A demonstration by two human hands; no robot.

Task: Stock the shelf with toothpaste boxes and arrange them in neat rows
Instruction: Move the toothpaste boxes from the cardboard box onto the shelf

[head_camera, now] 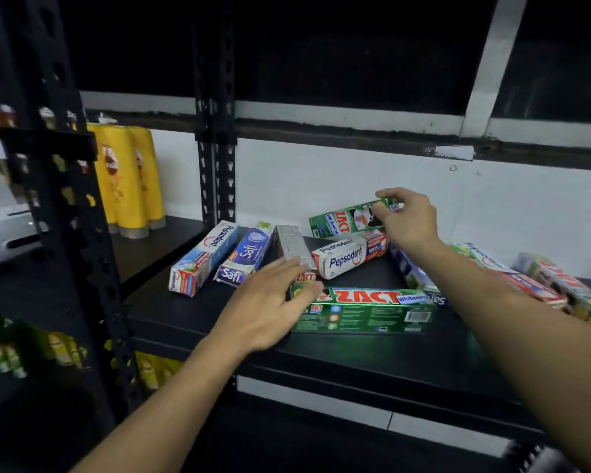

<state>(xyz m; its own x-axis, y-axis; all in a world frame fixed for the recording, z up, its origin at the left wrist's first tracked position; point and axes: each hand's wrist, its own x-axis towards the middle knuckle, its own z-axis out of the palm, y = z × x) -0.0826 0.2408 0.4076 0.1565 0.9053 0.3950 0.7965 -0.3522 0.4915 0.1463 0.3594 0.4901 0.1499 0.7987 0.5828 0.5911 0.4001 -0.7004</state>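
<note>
Right hand (410, 223) is pinching the right end of the rear green box (342, 222). Left hand (270, 302) is resting flat on the crosswise front green box (372, 310)

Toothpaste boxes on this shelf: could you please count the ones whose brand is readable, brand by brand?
Pepsodent: 3
Zact: 2
Safi: 1
Total: 6
Several other boxes are blurred, turned away or partly hidden, so they are not counted.

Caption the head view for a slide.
Right hand grips the rear Zact box; left hand touches the front Zact box.
</note>
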